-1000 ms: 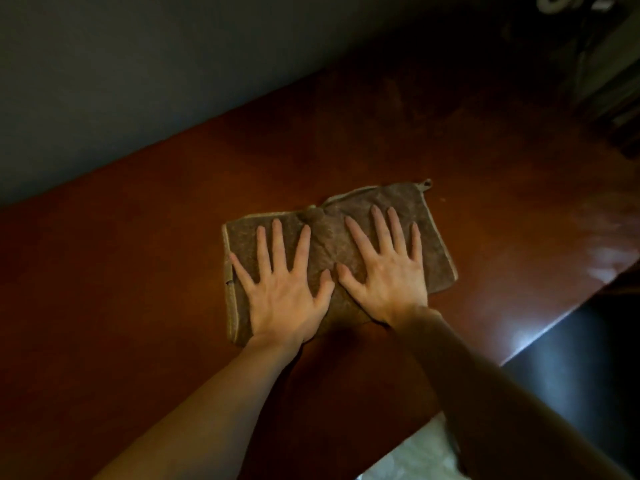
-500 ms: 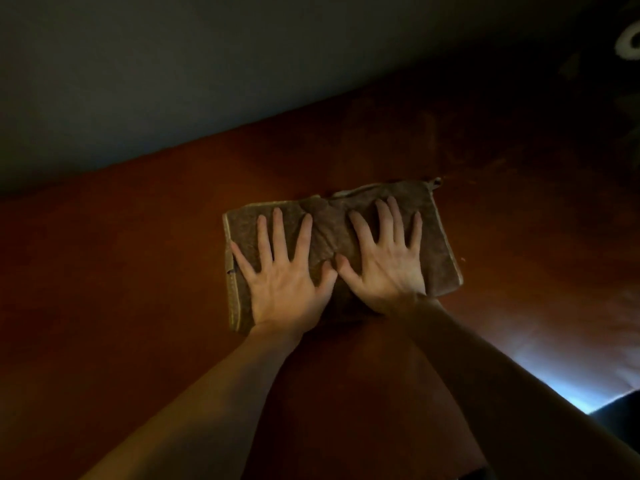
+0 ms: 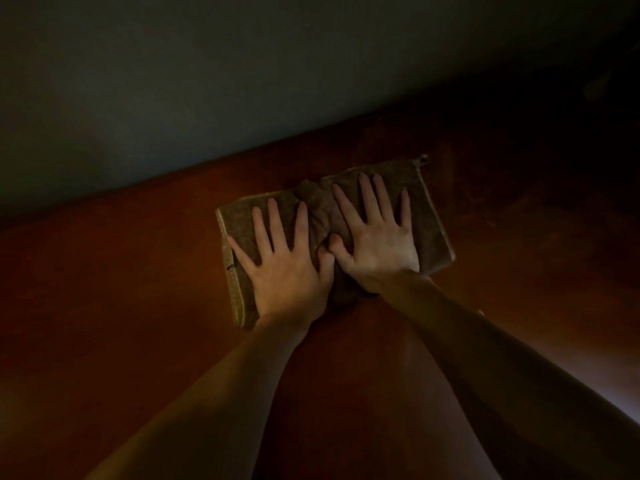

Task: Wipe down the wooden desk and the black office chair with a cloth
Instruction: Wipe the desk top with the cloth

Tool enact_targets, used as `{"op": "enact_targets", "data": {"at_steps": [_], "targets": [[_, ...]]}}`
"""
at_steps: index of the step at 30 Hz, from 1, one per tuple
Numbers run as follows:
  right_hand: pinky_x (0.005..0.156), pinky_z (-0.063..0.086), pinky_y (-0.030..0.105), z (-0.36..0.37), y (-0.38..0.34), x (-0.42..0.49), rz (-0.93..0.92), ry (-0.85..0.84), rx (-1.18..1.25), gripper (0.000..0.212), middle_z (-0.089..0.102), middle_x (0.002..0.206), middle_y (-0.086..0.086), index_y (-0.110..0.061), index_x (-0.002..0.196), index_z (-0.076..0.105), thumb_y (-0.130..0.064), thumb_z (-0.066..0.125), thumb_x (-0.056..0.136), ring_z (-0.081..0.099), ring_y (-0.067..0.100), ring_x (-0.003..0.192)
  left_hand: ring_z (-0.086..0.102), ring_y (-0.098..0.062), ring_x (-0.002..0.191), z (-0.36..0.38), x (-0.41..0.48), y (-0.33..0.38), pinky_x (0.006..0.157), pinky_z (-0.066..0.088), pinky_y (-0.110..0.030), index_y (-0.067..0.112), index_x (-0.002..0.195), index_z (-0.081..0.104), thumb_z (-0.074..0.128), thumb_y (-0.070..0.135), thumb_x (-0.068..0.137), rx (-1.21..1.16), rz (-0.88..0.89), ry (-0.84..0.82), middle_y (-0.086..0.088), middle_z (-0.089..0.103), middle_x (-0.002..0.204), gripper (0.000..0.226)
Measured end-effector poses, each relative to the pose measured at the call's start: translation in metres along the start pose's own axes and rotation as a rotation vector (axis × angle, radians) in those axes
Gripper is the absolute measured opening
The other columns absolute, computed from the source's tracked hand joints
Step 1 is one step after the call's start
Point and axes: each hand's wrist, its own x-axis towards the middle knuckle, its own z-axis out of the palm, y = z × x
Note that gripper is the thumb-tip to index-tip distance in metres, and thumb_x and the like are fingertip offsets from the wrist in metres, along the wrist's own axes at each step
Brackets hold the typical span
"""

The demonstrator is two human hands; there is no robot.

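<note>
On the reddish-brown wooden desk [image 3: 121, 306], near the grey wall [image 3: 207, 81], lies a folded brown terry cloth [image 3: 429, 216]; the left hand [image 3: 287, 268] and right hand [image 3: 377, 237] press flat on it, fingers spread, thumbs touching, hiding its bunched middle; the far right corner sinks into darkness

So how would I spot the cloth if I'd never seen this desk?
Start at the reddish wooden desk running along the grey wall. Near its back edge lies a brown cloth, pressed flat under the left hand and right hand, the only thing on the wood.
</note>
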Motion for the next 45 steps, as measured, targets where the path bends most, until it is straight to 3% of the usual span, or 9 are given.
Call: {"op": "enact_targets", "data": {"at_steps": [5, 11, 28, 33, 39, 45], "targets": [[0.123, -0.002, 0.061, -0.004, 0.004, 0.029, -0.003, -0.058, -0.004, 0.078, 0.001, 0.171, 0.009, -0.037, 0.162, 0.001, -0.065, 0.013, 0.09, -0.007, 0.027, 0.157, -0.006, -0.034, 0.159, -0.001, 0.027, 0.001, 0.118, -0.004, -0.076, 0.03, 0.164, 0.013, 0.016, 0.062, 0.097, 0.012, -0.003, -0.017, -0.012, 0.002, 0.173, 0.074], [0.123, -0.002, 0.06, -0.007, 0.012, 0.057, 0.001, -0.042, 0.033, 0.079, 0.005, 0.171, 0.007, -0.037, 0.161, 0.014, -0.067, 0.017, 0.088, -0.003, 0.025, 0.157, -0.002, -0.035, 0.159, -0.003, 0.054, 0.004, 0.117, 0.0, -0.077, 0.03, 0.164, 0.014, 0.016, 0.063, 0.096, 0.022, 0.003, -0.015, -0.013, 0.005, 0.173, 0.076], [0.123, -0.004, 0.059, -0.007, 0.029, 0.112, 0.035, -0.002, 0.074, 0.082, 0.009, 0.171, 0.006, -0.039, 0.16, 0.019, -0.069, 0.016, 0.084, 0.0, 0.024, 0.157, -0.009, -0.032, 0.159, -0.004, 0.113, 0.012, 0.118, -0.007, -0.074, 0.031, 0.165, 0.005, 0.001, 0.064, 0.089, 0.033, -0.016, -0.034, -0.012, -0.001, 0.173, 0.083], [0.123, -0.003, 0.06, -0.008, 0.028, 0.111, 0.045, 0.004, 0.06, 0.074, 0.007, 0.171, 0.005, -0.039, 0.161, 0.017, -0.066, 0.028, 0.093, -0.002, 0.023, 0.157, -0.005, -0.032, 0.159, -0.003, 0.116, 0.013, 0.117, -0.007, -0.074, 0.031, 0.165, 0.009, 0.003, 0.064, 0.089, 0.031, -0.01, -0.019, -0.012, 0.003, 0.173, 0.083], [0.122, -0.007, 0.06, -0.007, 0.027, 0.097, 0.088, -0.005, 0.074, 0.068, 0.001, 0.172, 0.005, -0.039, 0.162, 0.01, -0.058, 0.027, 0.099, -0.006, 0.023, 0.157, -0.006, -0.029, 0.159, 0.0, 0.116, 0.013, 0.117, -0.011, -0.071, 0.033, 0.165, 0.007, 0.002, 0.066, 0.086, 0.011, -0.01, -0.005, -0.01, 0.001, 0.174, 0.086], [0.123, -0.007, 0.058, -0.005, 0.029, 0.041, 0.137, 0.0, 0.084, 0.07, 0.003, 0.171, 0.006, -0.037, 0.162, 0.008, -0.058, 0.022, 0.098, -0.006, 0.025, 0.157, -0.01, -0.025, 0.159, -0.001, 0.096, 0.008, 0.119, -0.009, -0.069, 0.037, 0.164, 0.0, 0.003, 0.069, 0.089, 0.078, 0.146, -0.057, -0.006, -0.005, 0.174, 0.083]]}}
